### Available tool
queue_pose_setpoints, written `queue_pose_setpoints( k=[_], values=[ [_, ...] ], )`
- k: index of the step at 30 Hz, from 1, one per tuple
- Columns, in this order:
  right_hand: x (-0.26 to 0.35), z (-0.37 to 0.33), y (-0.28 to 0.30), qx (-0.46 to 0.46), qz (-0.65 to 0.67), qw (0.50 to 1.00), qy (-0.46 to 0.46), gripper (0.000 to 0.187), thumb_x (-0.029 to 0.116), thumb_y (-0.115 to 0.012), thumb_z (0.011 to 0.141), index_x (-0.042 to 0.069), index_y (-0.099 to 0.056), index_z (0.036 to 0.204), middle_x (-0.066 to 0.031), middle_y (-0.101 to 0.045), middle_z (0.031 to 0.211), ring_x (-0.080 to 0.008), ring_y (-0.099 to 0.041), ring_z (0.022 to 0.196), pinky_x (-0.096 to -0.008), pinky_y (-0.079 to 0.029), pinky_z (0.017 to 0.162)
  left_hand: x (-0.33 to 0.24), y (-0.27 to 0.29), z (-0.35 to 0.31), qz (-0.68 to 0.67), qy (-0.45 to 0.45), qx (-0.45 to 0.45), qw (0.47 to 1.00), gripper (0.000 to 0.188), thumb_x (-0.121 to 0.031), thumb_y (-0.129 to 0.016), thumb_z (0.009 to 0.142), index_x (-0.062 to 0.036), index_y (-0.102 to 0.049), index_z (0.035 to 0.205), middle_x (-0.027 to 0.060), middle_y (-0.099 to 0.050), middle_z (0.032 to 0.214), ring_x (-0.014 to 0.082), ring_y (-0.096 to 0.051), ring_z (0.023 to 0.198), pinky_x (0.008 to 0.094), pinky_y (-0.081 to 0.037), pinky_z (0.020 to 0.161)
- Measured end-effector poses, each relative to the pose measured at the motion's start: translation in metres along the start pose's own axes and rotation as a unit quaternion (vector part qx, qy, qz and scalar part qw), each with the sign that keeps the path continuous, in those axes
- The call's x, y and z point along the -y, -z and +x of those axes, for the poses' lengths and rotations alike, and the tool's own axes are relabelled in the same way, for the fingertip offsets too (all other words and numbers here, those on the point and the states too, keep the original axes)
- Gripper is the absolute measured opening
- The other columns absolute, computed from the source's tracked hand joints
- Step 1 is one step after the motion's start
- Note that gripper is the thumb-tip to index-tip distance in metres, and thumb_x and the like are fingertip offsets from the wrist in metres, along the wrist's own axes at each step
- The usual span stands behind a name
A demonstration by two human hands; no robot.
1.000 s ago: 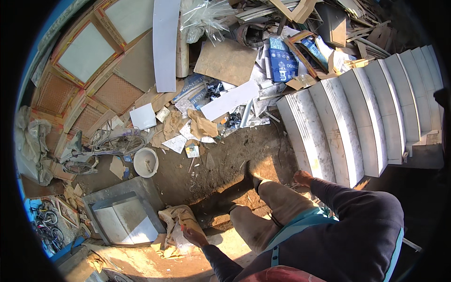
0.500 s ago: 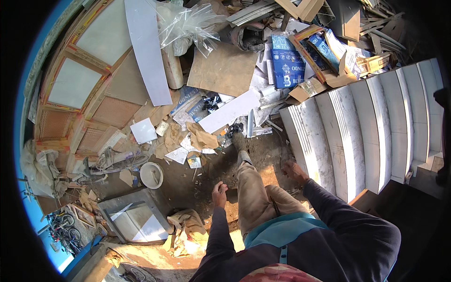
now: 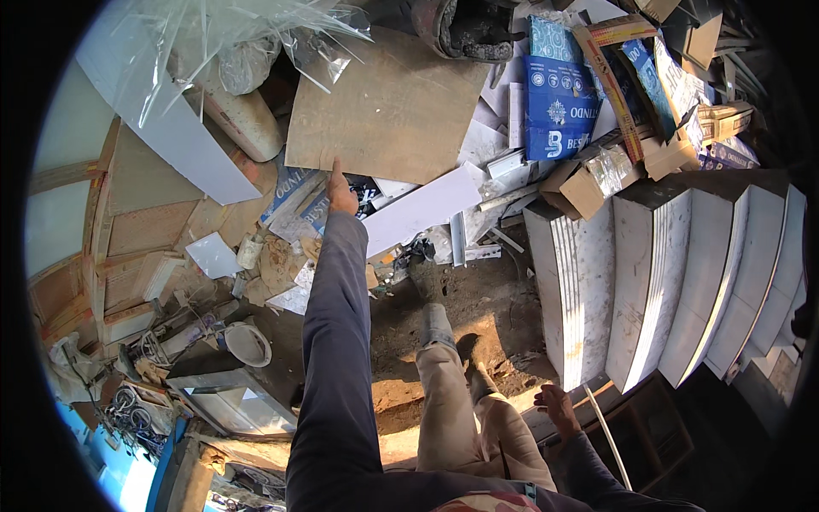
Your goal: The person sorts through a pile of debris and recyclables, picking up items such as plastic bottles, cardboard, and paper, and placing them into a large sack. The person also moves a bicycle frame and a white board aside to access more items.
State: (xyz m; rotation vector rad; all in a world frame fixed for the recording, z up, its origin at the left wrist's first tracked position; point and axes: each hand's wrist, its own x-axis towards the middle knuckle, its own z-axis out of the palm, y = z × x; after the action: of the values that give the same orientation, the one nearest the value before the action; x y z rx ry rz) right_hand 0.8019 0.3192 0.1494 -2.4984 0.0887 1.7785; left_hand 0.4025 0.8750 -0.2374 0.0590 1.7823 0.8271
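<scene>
My left arm is stretched far forward, and my left hand (image 3: pixel 342 194) has a finger extended over the lower left edge of a flat brown board (image 3: pixel 384 102). Whether that fingertip touches the board I cannot tell. Nothing shows in this hand. A long white strip of board (image 3: pixel 426 209) lies just to its right, over scrap. Low on the right, my right hand (image 3: pixel 557 410) hangs beside my leg, fingers apart and holding nothing. A thin pale strip (image 3: pixel 607 435) runs close to it.
Stairs with white edges (image 3: pixel 567 290) rise along the right. Blue printed cardboard (image 3: pixel 559 111) and a torn brown carton (image 3: pixel 589 179) lie in the scrap pile. Clear plastic wrap (image 3: pixel 247 64) covers a roll at upper left. A white bucket (image 3: pixel 248 344) stands on the left.
My left hand has reached forward to the brown board's edge. My right hand has dropped back toward my body. The view has shifted forward, bringing the scrap pile closer.
</scene>
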Motion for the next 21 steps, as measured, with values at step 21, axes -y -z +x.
queue_pose_setpoints(
  k=[21],
  values=[
    [0.056, 0.014, 0.058, 0.140, -0.001, 0.975, 0.175, 0.035, 0.023, -0.054, 0.106, -0.002, -0.061, 0.130, -0.0118, -0.073, 0.104, -0.0201, -0.072, 0.091, -0.0353, -0.058, 0.077, 0.023, 0.164, -0.443, -0.262, 0.001, -0.137, 0.955, 0.067, -0.027, -0.075, 0.097, -0.0049, -0.034, 0.145, 0.0154, -0.057, 0.137, 0.0293, -0.062, 0.119, 0.0386, -0.063, 0.086]
  ],
)
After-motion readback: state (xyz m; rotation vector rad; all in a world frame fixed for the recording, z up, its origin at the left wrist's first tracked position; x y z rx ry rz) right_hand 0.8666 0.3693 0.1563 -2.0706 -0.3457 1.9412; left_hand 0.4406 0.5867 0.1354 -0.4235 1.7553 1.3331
